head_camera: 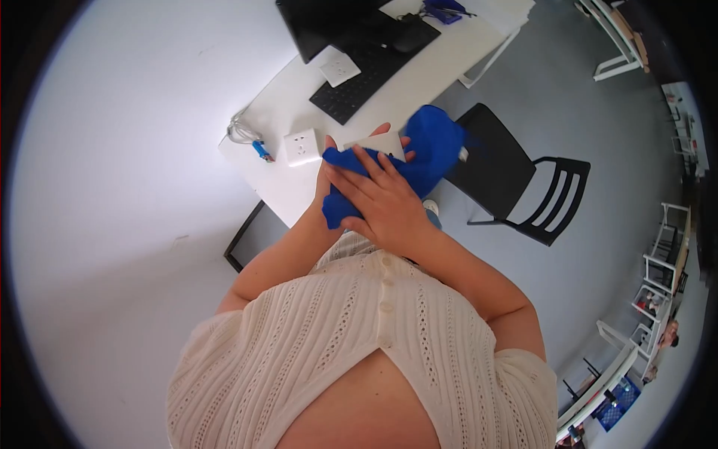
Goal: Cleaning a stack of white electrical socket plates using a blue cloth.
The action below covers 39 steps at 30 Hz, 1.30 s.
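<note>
My left hand (323, 181) supports a white wall socket panel (387, 143) from beneath, its thumb at one side and its fingertips showing past the far edge. A blue cloth (435, 149) lies partly over the panel and hangs down on the right. Flat on top of the cloth, my right hand (387, 199) presses it against the panel with fingers stretched out. Much of the panel's face is hidden under cloth and fingers. Beyond my left thumb, a second white socket panel (302, 147) rests on the white table (269, 185). Another socket panel (340, 69) sits by the keyboard.
A black keyboard (359, 84) and a dark monitor (336, 22) occupy the table's far part. A coiled cable (242, 132) and a small blue object (261, 150) lie by the wall. To the right stands a black chair (493, 163). A blue holder (446, 11) is at the back.
</note>
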Available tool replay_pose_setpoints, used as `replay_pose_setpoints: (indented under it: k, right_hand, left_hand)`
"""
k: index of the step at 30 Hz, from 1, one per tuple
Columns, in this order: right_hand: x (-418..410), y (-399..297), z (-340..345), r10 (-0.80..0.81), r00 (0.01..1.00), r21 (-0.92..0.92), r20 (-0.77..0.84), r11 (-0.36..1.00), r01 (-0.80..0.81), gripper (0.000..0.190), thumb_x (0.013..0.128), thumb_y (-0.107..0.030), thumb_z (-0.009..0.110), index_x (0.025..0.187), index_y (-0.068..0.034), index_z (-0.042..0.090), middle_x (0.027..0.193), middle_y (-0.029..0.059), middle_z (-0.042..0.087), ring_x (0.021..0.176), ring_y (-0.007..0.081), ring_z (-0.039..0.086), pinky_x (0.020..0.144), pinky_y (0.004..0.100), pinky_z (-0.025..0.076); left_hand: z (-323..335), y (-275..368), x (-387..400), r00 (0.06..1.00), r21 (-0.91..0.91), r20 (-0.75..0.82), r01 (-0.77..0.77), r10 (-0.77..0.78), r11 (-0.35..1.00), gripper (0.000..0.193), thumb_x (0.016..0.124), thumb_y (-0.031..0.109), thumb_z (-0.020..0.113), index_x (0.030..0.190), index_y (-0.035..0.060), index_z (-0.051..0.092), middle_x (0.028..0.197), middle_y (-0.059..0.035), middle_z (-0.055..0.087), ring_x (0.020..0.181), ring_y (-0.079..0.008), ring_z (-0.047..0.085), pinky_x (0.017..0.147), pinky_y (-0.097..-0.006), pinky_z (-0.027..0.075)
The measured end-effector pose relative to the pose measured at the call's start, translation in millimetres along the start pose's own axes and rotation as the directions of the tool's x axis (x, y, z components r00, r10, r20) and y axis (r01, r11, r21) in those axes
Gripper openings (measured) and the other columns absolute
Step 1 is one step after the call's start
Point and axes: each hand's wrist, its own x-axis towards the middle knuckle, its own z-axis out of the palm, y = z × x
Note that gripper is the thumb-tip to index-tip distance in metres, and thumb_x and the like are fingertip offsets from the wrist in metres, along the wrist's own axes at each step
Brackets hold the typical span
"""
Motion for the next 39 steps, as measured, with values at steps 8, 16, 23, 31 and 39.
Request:
replay_pose_setpoints:
  k: [8, 16, 23, 31, 39]
  right_hand:
    - [-13, 67, -53, 0.391, 0.877, -0.156, -0.281, 0.883, -0.443, 0.047, 0.088, -0.034, 0.054, 0.127, -0.008, 0.052, 0.132, 0.0084, 0.051, 0.112, 0.0321, 0.053, 0.089, 0.0462, 0.045]
    - [-78, 170, -67, 0.786, 0.56, 0.723, 0.263, 0.224, -0.653, 0.028, 0.096, -0.028, 0.047, 0.101, -0.003, 0.058, 0.085, 0.0119, 0.066, 0.075, 0.0244, 0.063, 0.063, 0.0337, 0.052]
    - [-72, 119, -106, 0.665, 0.726, 0.882, 0.178, 0.219, -0.417, 0.044, 0.096, -0.03, 0.052, 0.13, -0.002, 0.051, 0.111, 0.0099, 0.062, 0.104, 0.0166, 0.056, 0.096, 0.0271, 0.039]
    - [-69, 106, -64, 0.782, 0.616, 0.978, 0.094, 0.045, -0.206, 0.033, 0.096, -0.03, 0.053, 0.109, -0.001, 0.059, 0.099, 0.0081, 0.064, 0.085, 0.012, 0.059, 0.073, 0.0256, 0.048]
    - [-78, 76, -77, 0.768, 0.597, 0.874, 0.232, -0.434, 0.218, 0.041, 0.099, -0.029, 0.045, 0.128, 0.0, 0.046, 0.127, 0.0136, 0.054, 0.115, 0.0264, 0.055, 0.098, 0.0414, 0.045]
  left_hand:
    - [29, -64, 41, 0.985, -0.226, -0.049, 0.148, -0.163, 0.963, 0.074, 0.09, 0.06, 0.041, 0.144, 0.0118, 0.028, 0.146, -0.0147, 0.035, 0.134, -0.0286, 0.036, 0.112, -0.0487, 0.026]
    - [35, -89, 61, 0.901, 0.252, -0.418, 0.234, -0.113, 0.939, 0.045, 0.088, 0.003, 0.058, 0.13, -0.0014, 0.043, 0.124, -0.0163, 0.055, 0.116, -0.0305, 0.056, 0.1, -0.0468, 0.045]
    - [53, -93, 67, 0.922, 0.349, -0.387, 0.118, 0.028, 0.93, 0.037, 0.085, 0.001, 0.062, 0.12, -0.0036, 0.052, 0.113, -0.0142, 0.061, 0.106, -0.0273, 0.061, 0.094, -0.0424, 0.049]
    - [51, -87, 64, 0.859, 0.57, -0.46, 0.093, 0.223, 0.817, 0.033, 0.084, 0.008, 0.067, 0.112, -0.0025, 0.056, 0.104, -0.0116, 0.064, 0.094, -0.0234, 0.064, 0.085, -0.0368, 0.052]
    - [73, -63, 65, 0.9, 0.478, -0.395, 0.029, 0.185, 0.878, 0.033, 0.085, 0.01, 0.067, 0.112, -0.0044, 0.056, 0.103, -0.0144, 0.065, 0.095, -0.0242, 0.065, 0.085, -0.0385, 0.054]
